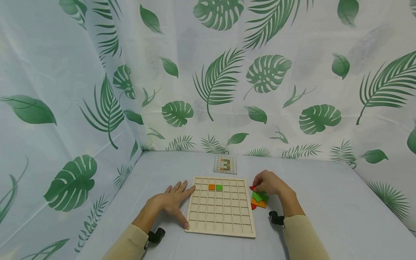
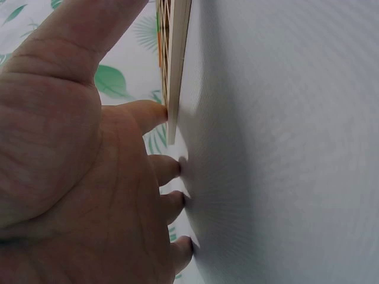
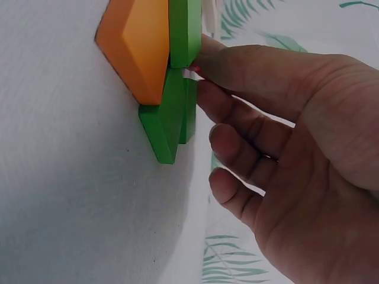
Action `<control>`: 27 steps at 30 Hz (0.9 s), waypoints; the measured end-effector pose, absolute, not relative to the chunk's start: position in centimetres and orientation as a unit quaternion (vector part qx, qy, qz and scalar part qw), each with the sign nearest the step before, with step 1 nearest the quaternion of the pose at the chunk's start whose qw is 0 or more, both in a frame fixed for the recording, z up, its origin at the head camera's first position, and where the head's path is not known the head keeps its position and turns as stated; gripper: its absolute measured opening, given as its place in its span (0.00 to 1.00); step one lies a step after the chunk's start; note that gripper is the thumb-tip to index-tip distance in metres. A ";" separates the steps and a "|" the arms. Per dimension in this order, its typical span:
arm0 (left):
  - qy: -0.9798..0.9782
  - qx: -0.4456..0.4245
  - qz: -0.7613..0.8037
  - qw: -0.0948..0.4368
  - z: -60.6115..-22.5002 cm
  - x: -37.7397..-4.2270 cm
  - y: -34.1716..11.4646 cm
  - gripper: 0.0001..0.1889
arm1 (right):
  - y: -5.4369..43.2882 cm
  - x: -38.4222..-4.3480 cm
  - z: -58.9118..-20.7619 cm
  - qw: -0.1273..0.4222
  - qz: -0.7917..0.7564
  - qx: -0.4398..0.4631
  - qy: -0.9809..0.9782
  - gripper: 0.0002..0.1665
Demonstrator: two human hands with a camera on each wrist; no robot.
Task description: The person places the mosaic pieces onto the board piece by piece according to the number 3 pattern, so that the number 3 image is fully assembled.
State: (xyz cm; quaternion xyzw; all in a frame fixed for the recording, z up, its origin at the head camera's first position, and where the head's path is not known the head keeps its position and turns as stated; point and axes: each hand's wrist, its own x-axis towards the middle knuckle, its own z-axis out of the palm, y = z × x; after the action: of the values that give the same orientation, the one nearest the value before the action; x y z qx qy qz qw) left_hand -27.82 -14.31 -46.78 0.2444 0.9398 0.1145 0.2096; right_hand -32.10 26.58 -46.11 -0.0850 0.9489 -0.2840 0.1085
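Observation:
A wooden grid board (image 1: 221,209) lies on the table with an orange square tile (image 1: 212,187) and a green square tile (image 1: 219,187) side by side in an upper row. My left hand (image 1: 173,202) is spread at its left side, thumb on the near corner and index finger at the edge; the left wrist view shows the other fingertips on the cloth. Right of the board, my right hand (image 1: 268,182) pinches a red tile (image 1: 252,188) between thumb and index finger, mostly hidden by them. Beneath it lies a small pile of green tiles (image 3: 166,124) and orange tiles (image 3: 139,47).
Behind the board lies a small pattern card (image 1: 225,165) showing a grid with coloured squares. Another red piece (image 1: 253,206) pokes out at the pile's near side. A white cloth (image 1: 325,202) covers the table, and leaf-printed curtains (image 1: 227,79) stand behind and at the left.

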 end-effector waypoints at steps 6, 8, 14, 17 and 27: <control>0.940 0.244 0.111 0.209 -46.8 -27.8 -14.3 0.73 | 26.3 -32.1 -46.1 0.127 -0.278 -0.085 0.948 0.06; 0.941 0.243 0.111 0.209 -46.8 -27.8 -14.3 0.73 | 26.3 -32.1 -46.1 0.126 -0.273 -0.086 0.950 0.07; 0.939 0.249 0.112 0.210 -46.9 -27.8 -14.3 0.73 | 25.9 -32.3 -46.2 0.105 -0.288 -0.092 0.947 0.08; 0.938 0.251 0.112 0.210 -46.9 -27.8 -14.3 0.73 | 25.7 -32.4 -46.3 0.080 -0.315 -0.105 0.940 0.06; 0.940 0.245 0.112 0.210 -46.8 -27.8 -14.2 0.73 | 25.1 -32.6 -45.5 0.015 -0.379 -0.147 0.914 0.07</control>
State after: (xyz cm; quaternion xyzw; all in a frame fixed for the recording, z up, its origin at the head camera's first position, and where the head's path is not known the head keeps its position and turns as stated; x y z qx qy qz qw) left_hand -27.76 -14.25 -46.83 0.2447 0.9400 0.1121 0.2096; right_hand -32.61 25.06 -45.55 -0.1468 0.9137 -0.3787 0.0152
